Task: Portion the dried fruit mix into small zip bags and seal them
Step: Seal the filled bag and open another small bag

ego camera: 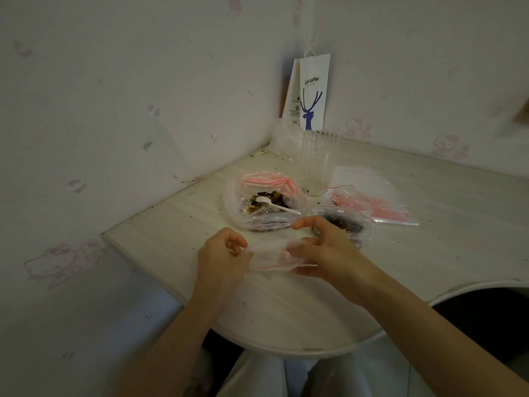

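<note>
Head view: zip bag (269,255) crosswise, seal nearward, in pinch grip of left hand (220,253), right hand (323,249).

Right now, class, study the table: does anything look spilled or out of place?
Yes: dark crumbs lie scattered on the table around the open fruit bag, and a white spoon rests in it.

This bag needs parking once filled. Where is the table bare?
Bare tabletop lies left of the big fruit bag, and between the left hand, the right hand and the rounded near edge. Crowded beyond the right hand: filled small bag, stack of empty bags, clear container.
</note>
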